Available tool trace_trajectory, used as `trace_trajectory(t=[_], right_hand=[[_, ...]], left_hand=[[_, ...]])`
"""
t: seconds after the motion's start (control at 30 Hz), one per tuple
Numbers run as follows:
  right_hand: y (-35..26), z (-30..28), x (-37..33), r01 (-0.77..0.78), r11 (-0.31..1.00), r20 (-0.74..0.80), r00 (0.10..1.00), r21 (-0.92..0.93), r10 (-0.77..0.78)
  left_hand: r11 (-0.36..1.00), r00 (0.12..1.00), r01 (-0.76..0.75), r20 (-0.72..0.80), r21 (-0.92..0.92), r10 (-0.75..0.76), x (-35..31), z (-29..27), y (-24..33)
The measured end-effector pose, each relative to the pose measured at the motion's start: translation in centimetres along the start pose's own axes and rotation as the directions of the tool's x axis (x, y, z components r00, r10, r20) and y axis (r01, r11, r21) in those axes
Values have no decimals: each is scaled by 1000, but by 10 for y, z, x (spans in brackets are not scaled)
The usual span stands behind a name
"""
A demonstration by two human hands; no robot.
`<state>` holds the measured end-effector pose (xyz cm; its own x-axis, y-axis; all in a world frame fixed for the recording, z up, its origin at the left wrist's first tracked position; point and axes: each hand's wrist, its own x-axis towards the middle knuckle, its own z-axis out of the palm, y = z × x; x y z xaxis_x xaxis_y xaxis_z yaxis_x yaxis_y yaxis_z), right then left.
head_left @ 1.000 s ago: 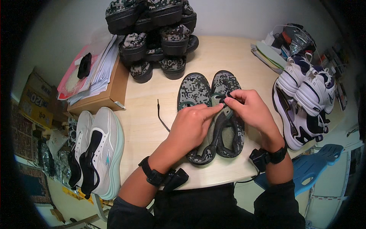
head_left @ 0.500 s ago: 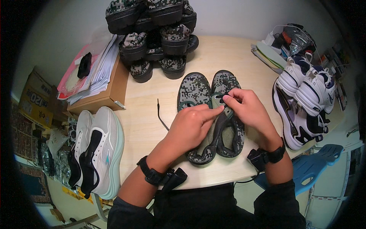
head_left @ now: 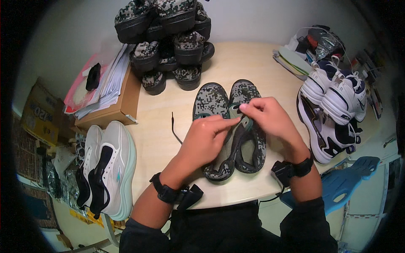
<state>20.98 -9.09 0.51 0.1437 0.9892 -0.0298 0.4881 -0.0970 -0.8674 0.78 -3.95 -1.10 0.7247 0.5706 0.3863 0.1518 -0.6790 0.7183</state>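
Note:
Two camouflage canvas shoes with black soles stand side by side, toes pointing away: the left shoe (head_left: 211, 99) and the right shoe (head_left: 244, 89). My left hand (head_left: 206, 137) reaches over the left shoe, its index finger stretched to the right shoe's green eyelet flap and its other fingers curled. My right hand (head_left: 270, 116) is closed in a pinch at the same shoe's upper eyelets; what lies between thumb and finger is mostly hidden. A black shoelace (head_left: 173, 126) runs over the table from beneath my left hand, its tip free.
Several camouflage shoes (head_left: 187, 46) are stacked at the back of the table (head_left: 240, 57). Grey-white sneakers (head_left: 116, 168) stand at the left, beside a cardboard box (head_left: 126, 101) topped with papers. White-and-navy sneakers (head_left: 337, 99) are piled at the right, near a blue chair (head_left: 341, 189).
The view has shifted slightly, so most things sit a little further left. Both hands stay at the right shoe's eyelets with much the same finger positions.

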Motion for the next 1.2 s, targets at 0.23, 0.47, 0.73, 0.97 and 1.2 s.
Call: trace_trajectory(t=[0.23, 0.47, 0.73, 0.97, 1.2], right_hand=[[-5, -21, -13, 42, 988, 219, 973, 146, -74], [-1, -30, -9, 46, 942, -49, 998, 332, -32], [18, -39, 7, 95, 853, -271, 961, 514, 56], [33, -44, 12, 94, 799, -363, 918, 594, 162], [37, -43, 14, 24, 865, -375, 907, 501, 192]], left_hand=[[995, 990, 27, -137, -97, -40, -3, -20, -10], [524, 893, 215, -51, -824, -447, -5, -62, -14], [1, 806, -399, -351, -917, -477, -21, -105, -62], [233, 522, -456, -470, -859, -712, -12, -106, -62], [455, 446, -303, -546, -838, -709, -5, -94, -65]])
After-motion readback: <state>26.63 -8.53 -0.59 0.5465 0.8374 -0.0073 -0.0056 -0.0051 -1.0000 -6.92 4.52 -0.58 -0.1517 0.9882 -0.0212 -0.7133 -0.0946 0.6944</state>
